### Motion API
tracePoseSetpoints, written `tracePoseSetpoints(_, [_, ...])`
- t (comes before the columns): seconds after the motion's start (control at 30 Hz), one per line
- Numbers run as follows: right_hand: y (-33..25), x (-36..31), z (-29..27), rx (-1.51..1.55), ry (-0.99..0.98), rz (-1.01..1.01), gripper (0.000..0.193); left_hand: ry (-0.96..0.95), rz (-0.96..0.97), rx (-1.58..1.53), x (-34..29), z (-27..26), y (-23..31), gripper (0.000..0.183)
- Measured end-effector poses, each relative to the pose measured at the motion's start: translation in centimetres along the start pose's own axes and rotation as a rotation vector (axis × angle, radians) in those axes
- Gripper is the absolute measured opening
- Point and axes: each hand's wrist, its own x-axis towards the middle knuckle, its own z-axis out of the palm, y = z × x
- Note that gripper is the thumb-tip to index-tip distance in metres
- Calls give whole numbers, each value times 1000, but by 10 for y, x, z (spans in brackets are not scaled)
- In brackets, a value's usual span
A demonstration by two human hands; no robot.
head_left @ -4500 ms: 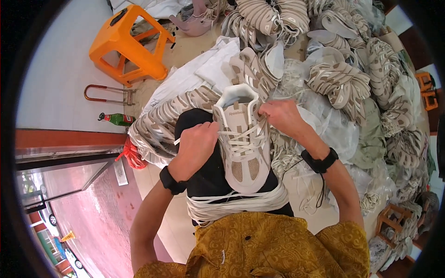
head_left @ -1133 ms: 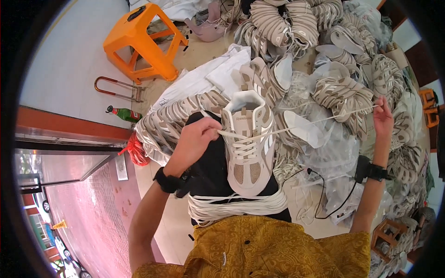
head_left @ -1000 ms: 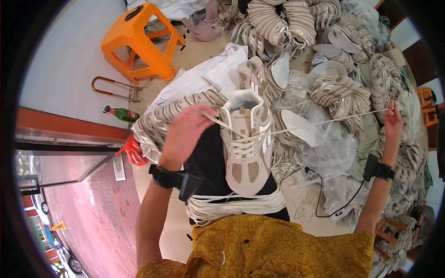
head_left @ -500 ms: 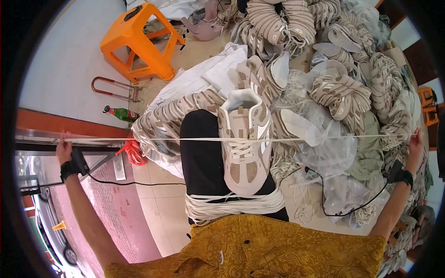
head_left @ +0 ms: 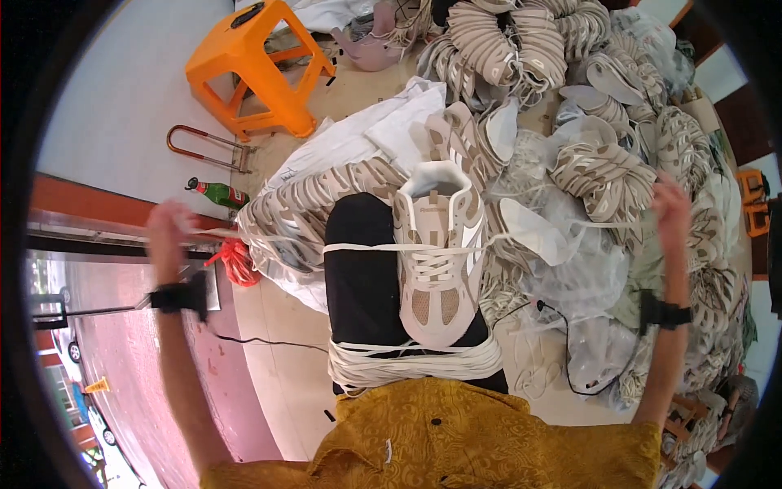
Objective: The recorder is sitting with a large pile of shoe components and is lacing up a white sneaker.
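Two hands, both blurred, are seen raised wide apart in the head view. At the left of the frame, one end of a pale lace [head_left: 358, 248] is grasped in the grip of the left hand [head_left: 169, 230]; at the right, its other end is grasped in the grip of the right hand [head_left: 671, 213]. Between them the lace is passed loosely across a beige sneaker [head_left: 441, 303], which is set at the centre of the frame over black trousers [head_left: 358, 285], its toe pointed at the lower edge. Below the toe, a bundle of laces [head_left: 415, 371] is draped across the lap. In the upper left an orange stool [head_left: 221, 50] is seen, with a green bottle [head_left: 221, 194] under it; in the upper right, shoe uppers [head_left: 604, 181] are heaped in bunches.
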Motion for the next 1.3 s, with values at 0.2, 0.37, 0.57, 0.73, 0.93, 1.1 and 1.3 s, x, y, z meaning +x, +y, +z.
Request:
tracePoseSetpoints(0.2, [-139, -57, 258, 385, -769, 358, 10, -191, 612, 514, -96, 249, 61, 10])
tracePoseSetpoints(0.37, [-130, -80, 299, 293, -838, 211, 10, -325, 547, 623, -117, 279, 52, 4])
tracePoseSetpoints(0.57, [-125, -73, 288, 469, -857, 469, 9, -318, 488, 525, -132, 293, 52, 4])
tracePoseSetpoints(0.73, [-124, -75, 284, 514, -859, 486, 10, -403, 665, 773, -134, 294, 53, 9])
tracePoseSetpoints(0.93, [-129, -84, 279, 576, -838, 517, 7, -419, 902, 936, -135, 299, 66, 21])
tracePoseSetpoints(1.1, [-125, -96, 275, 626, -773, 549, 8, -543, 954, 1079, -129, 293, 63, 26])
tracePoseSetpoints(1.3, [-105, -94, 245, 446, -551, 382, 13, -896, 494, 900, -101, 291, 82, 15])
